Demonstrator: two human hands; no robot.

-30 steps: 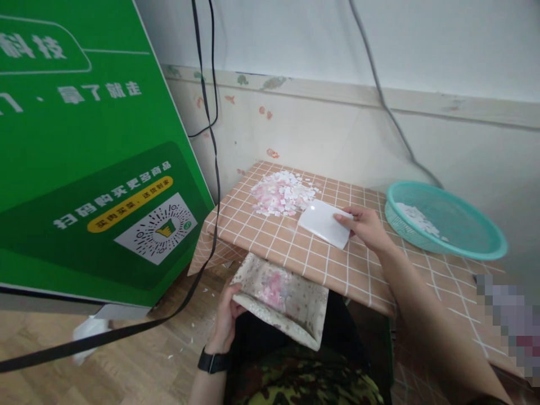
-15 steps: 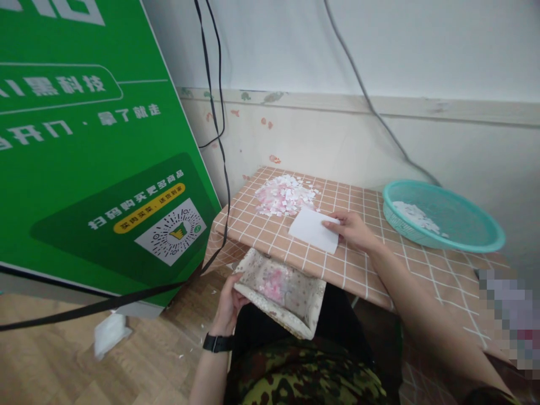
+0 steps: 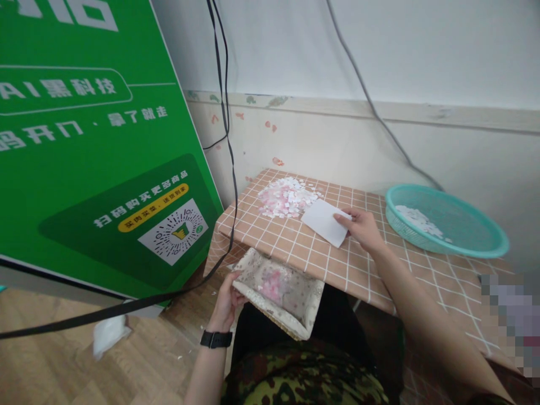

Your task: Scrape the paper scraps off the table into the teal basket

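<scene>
My left hand (image 3: 230,301) grips the left end of a fabric-lined basket (image 3: 301,322), tilted below the table's front edge above my lap. Pink and white paper bits (image 3: 273,285) lie inside it. On the table, my right hand (image 3: 363,228) pinches the right edge of a white card (image 3: 324,220) between thumb and fingers. The card slants low over the checked cloth, its far edge close to a pile of pink and white paper pieces (image 3: 287,197). Whether the card touches the cloth is hard to tell.
At the right stands a turquoise plastic basket (image 3: 476,247) holding white paper pieces (image 3: 417,221). A brown checked cloth (image 3: 270,236) covers the table. A green printed cabinet (image 3: 105,185) is at the left, with a black strap (image 3: 234,185) hanging before it. A white bag (image 3: 109,336) lies on the floor.
My right hand has moved the white card slightly right and away from me, turning it a little. My left hand still holds the lined basket in nearly the same place. The view has shifted slightly.
</scene>
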